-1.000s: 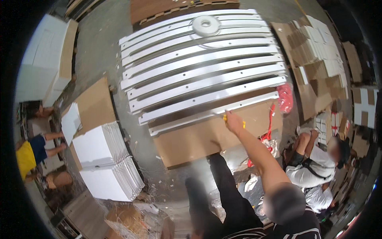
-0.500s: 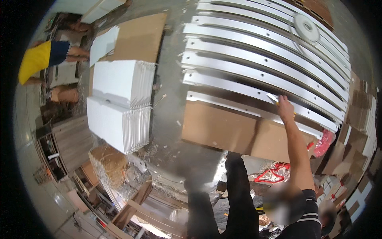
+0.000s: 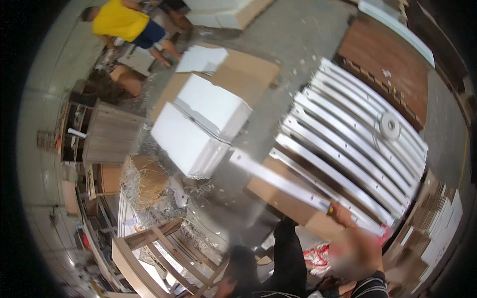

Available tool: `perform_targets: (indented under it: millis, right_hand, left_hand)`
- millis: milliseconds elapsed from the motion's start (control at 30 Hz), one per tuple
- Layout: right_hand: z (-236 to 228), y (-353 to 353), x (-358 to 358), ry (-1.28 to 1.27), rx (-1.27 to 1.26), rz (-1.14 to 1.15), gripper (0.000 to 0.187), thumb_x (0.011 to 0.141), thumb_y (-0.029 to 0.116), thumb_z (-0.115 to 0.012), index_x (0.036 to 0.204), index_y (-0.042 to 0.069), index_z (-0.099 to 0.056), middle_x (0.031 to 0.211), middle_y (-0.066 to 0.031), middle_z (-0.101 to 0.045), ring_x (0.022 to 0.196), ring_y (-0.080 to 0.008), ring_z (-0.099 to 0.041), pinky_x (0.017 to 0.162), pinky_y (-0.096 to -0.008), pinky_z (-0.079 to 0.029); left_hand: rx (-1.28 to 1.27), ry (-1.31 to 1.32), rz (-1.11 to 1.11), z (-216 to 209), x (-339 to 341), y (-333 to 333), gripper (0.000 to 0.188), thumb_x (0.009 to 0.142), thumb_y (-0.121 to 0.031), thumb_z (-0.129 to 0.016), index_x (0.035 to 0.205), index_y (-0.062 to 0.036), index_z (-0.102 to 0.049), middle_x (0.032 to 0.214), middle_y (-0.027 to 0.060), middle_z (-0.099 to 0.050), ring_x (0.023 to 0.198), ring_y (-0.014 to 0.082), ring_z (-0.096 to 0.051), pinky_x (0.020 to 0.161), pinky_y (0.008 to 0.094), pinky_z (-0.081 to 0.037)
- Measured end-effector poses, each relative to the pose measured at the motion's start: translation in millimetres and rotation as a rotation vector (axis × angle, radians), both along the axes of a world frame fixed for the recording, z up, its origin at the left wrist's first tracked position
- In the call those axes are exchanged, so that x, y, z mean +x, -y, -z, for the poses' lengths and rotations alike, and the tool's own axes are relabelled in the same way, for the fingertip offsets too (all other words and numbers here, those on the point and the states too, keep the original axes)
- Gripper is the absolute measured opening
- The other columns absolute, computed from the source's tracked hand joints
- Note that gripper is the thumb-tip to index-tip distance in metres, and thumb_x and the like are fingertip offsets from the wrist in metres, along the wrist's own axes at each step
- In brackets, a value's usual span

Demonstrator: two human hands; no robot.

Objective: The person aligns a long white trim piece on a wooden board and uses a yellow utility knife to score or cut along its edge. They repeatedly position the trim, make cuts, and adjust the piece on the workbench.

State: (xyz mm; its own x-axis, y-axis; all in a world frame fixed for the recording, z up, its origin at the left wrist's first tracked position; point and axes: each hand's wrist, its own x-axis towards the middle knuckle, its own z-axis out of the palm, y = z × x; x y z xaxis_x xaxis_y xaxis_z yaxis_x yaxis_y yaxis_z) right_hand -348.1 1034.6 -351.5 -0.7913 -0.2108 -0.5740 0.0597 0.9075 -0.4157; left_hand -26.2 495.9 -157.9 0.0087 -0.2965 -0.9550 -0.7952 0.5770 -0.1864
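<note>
My right hand (image 3: 342,214) is closed round one end of a long white board strip (image 3: 280,181), which is lifted and smeared by motion, pointing away to the left. A small yellow part of a tool (image 3: 330,209) shows at the same fingers; earlier, its pale blade was visible. Below the lifted strip lies a cardboard sheet (image 3: 271,191). Beyond it, several white strips with small holes (image 3: 332,160) lie side by side, a white roll (image 3: 389,125) resting on them. A blurred patch by my dark trouser leg at the bottom looks like my left hand (image 3: 226,286); its fingers cannot be made out.
White panels (image 3: 211,107) are stacked on cardboard to the left. Nearer stand a wooden frame (image 3: 164,248) and a heap of stringy scrap (image 3: 144,184). A person in a yellow shirt (image 3: 121,22) bends at the far left. Brown boards (image 3: 385,59) lie far right.
The view has swung right. My right hand has come nearer from over the row of strips, and one white strip is now raised in it. The patch at the bottom has come into view.
</note>
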Motion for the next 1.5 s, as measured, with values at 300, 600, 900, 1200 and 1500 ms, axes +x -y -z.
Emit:
perform_targets:
  millis: [300,600,900,1200,1500]
  right_hand:
    - [-220,118,10,-0.090,-0.434,-0.186,0.052,0.077,0.039,-0.086,0.113,0.007,-0.068,0.106,-0.0193,-0.064,0.097,-0.0391,-0.065,0.082,-0.0452,-0.053]
    - [-425,248,-38,-0.306,-0.481,-0.346,0.064,0.079,0.042,-0.085,0.125,0.002,-0.064,0.105,-0.0190,-0.062,0.095,-0.0385,-0.063,0.084,-0.0428,-0.051]
    - [-546,352,-29,-0.199,-1.205,-0.041,0.050,0.079,-0.001,-0.080,0.124,-0.003,-0.057,0.103,-0.0044,-0.064,0.088,-0.0099,-0.061,0.078,-0.0273,-0.051]
    - [-608,385,-16,-0.592,-1.746,0.010,0.084,0.088,0.049,-0.070,0.149,0.001,-0.037,0.124,-0.0143,-0.059,0.082,-0.0118,-0.059,0.061,-0.0232,-0.049]
    - [-618,457,-41,-0.199,-1.896,0.286,0.072,0.102,0.058,-0.051,0.152,0.008,-0.042,0.135,-0.0084,-0.057,0.051,-0.0056,-0.036,0.046,-0.0205,-0.036]
  left_hand:
    - [0.431,-0.582,-0.082,-15,-138,-63,0.075,0.089,-0.038,-0.080,0.149,-0.0070,-0.048,0.140,0.0189,-0.059,0.128,0.0326,-0.058,0.101,0.0440,-0.051]
    - [0.799,-1.309,0.402,-53,-232,-110,0.090,0.084,-0.040,-0.082,0.153,-0.0038,-0.037,0.150,0.0171,-0.049,0.133,0.0286,-0.051,0.111,0.0407,-0.042]
    - [0.704,-1.737,0.089,-157,-263,-90,0.106,0.078,-0.052,-0.085,0.156,-0.0036,-0.030,0.151,0.0209,-0.045,0.140,0.0324,-0.045,0.117,0.0424,-0.036]
    - [0.438,-1.563,0.089,-249,-242,70,0.069,0.084,-0.044,-0.079,0.139,-0.0102,-0.052,0.132,0.0231,-0.062,0.121,0.0398,-0.060,0.101,0.0479,-0.049]
    - [-0.315,-1.736,0.068,-297,-138,130,0.041,0.078,-0.035,-0.078,0.100,-0.0046,-0.063,0.076,0.0196,-0.069,0.073,0.0431,-0.068,0.066,0.0519,-0.053]
